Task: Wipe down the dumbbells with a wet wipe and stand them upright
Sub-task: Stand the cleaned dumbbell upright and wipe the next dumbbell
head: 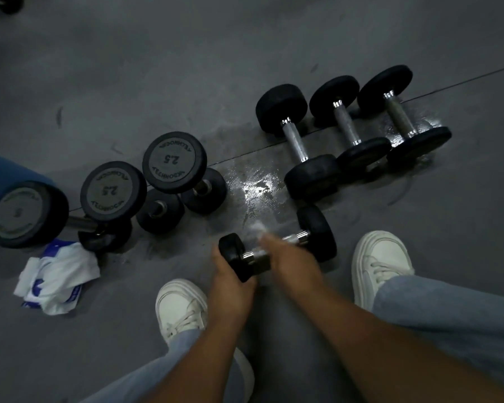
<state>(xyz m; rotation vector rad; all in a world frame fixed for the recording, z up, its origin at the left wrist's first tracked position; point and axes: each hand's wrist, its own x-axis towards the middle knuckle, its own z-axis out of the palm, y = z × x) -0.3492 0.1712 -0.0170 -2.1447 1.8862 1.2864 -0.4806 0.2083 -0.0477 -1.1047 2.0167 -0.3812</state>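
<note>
A small black dumbbell (317,231) lies across the floor between my feet. My left hand (230,274) grips its left head from below. My right hand (285,257) is blurred over the chrome handle and holds a white wet wipe (256,228) against it. To the left, three dumbbells (114,193) stand upright, two of them marked 2.5. At the right, three more dumbbells (349,126) lie side by side on the floor.
An open wet wipe pack (56,277) with crumpled white wipes lies on the grey floor at the left. A wet shiny patch (259,187) spreads just beyond the held dumbbell. My white shoes (381,263) flank the hands. A blue-clad leg (6,173) shows at far left.
</note>
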